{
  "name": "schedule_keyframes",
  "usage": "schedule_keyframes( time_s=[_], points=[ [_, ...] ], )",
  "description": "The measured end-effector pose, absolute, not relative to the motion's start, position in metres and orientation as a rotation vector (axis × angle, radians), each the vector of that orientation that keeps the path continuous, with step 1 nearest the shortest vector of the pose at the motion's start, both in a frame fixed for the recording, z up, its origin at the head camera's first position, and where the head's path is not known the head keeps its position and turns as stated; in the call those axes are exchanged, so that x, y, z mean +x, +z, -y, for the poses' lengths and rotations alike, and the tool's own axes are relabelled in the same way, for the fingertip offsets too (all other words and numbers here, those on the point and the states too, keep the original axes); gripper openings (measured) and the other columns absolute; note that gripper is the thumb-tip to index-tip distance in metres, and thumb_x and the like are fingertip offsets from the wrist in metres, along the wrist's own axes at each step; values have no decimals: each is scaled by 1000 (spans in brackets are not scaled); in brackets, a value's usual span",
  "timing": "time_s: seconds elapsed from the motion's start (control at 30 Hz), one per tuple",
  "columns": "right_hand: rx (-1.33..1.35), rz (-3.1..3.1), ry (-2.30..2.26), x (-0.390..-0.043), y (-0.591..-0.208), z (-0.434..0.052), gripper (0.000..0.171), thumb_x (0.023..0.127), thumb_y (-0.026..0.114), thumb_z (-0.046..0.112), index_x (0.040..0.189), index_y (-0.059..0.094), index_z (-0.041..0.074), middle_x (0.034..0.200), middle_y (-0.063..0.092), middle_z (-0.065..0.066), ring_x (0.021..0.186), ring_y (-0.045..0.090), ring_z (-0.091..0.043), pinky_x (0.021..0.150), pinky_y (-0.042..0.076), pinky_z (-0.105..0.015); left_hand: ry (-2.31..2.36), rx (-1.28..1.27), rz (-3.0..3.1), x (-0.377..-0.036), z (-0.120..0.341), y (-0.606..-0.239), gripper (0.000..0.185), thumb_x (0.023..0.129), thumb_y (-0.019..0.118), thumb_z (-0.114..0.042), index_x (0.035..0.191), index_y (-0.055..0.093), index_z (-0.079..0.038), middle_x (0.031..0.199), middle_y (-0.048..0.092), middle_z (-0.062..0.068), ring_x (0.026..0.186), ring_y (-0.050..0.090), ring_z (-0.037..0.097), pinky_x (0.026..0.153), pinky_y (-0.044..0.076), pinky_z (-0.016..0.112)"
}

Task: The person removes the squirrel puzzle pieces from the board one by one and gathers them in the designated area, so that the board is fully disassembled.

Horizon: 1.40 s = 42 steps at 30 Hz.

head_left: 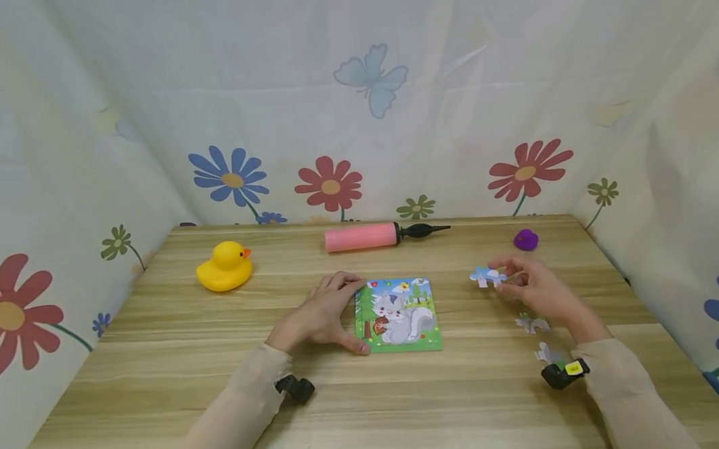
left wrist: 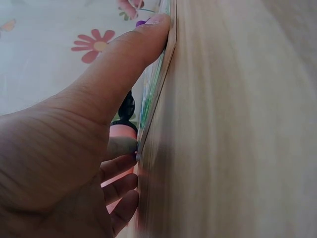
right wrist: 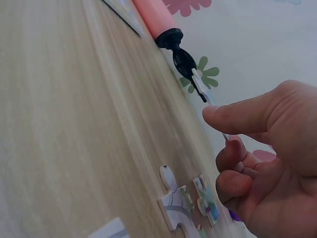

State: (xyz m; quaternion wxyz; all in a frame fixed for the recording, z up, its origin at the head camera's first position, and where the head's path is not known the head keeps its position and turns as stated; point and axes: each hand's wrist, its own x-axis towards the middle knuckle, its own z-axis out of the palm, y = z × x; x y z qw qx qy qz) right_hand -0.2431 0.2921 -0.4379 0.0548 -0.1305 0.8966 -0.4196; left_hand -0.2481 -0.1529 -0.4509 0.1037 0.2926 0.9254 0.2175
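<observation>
A square board with a grey squirrel picture (head_left: pixel 399 317) lies flat on the wooden table. My left hand (head_left: pixel 321 316) spans its left side, with the thumb (left wrist: pixel 133 49) on the near corner and the fingers by the far corner. To the right, my right hand (head_left: pixel 540 289) pinches a blue and white jigsaw piece (head_left: pixel 484 276) between thumb and fingers. In the right wrist view that piece (right wrist: pixel 200 82) is seen nearly edge-on, above the table. Loose jigsaw pieces lie by the right hand, one grey (head_left: pixel 532 324) and another grey-green (head_left: pixel 549 355) nearer the wrist.
A yellow rubber duck (head_left: pixel 224 267) sits at the back left. Behind the board lies a pink balloon pump (head_left: pixel 361 238) with a black nozzle. A small purple duck-like toy (head_left: pixel 526 240) stands at the back right. Flowered curtain (head_left: pixel 268 121) hangs around the table.
</observation>
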Motion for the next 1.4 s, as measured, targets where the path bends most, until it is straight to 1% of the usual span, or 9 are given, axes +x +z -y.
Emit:
schedule_keyframes(
  time_s=[0.07,0.13,0.33,0.43,0.57,0.7,0.83,1.07,1.4],
  points=[
    [-395,-2739,-1226,-244,-440,-292,43,107,75,9,149,63,4,133,62,-24,100,62,-29,76,54,-30,643,867,-2729,-249,153,-451,133,71,104,-59,173,37,-6,174,34,16,159,29,40,129,29,67],
    [-403,-2755,-1184,-245,-442,-292,42,106,76,9,147,65,4,130,64,-23,99,60,-27,77,52,-31,640,869,-2728,-249,153,-451,133,71,104,-60,173,37,-6,174,34,16,159,30,39,129,29,67],
    [-447,-2760,-1162,-247,-447,-292,41,104,78,6,143,67,1,121,65,-21,85,54,-22,69,48,-30,634,871,-2733,-249,154,-452,134,71,103,-62,173,37,-7,174,34,15,159,30,39,129,29,67],
    [-457,-2756,-1158,-247,-450,-292,41,104,78,5,142,67,0,120,65,-22,84,53,-22,69,48,-29,630,872,-2735,-248,153,-453,134,71,103,-62,173,37,-8,175,34,14,159,30,38,129,30,67],
    [-473,-2754,-1151,-246,-451,-292,40,103,77,4,142,68,-3,120,66,-22,86,55,-22,71,49,-28,628,870,-2735,-248,153,-453,133,71,103,-62,173,37,-8,175,34,14,160,30,38,129,30,66],
    [-498,-2747,-1151,-246,-450,-290,39,103,77,1,140,67,-6,116,64,-22,82,55,-20,69,49,-27,629,867,-2735,-249,152,-453,133,71,103,-61,173,37,-8,175,34,14,160,29,38,130,29,65],
    [-501,-2744,-1137,-245,-448,-290,40,102,77,-1,140,67,-6,113,64,-20,80,54,-20,68,49,-27,630,869,-2734,-249,152,-453,133,71,103,-62,174,37,-9,175,34,13,160,29,37,130,30,65],
    [-492,-2743,-1101,-245,-447,-290,41,102,76,0,141,66,-8,114,66,-19,90,59,-23,72,52,-27,631,871,-2734,-249,153,-453,134,71,103,-62,174,37,-8,175,34,13,159,30,37,129,30,65],
    [-486,-2732,-1107,-243,-446,-289,42,103,77,0,142,65,-9,114,64,-19,94,55,-23,72,48,-25,635,881,-2733,-250,153,-454,134,71,102,-63,174,36,-8,175,33,13,160,29,37,130,28,65]
  ],
)
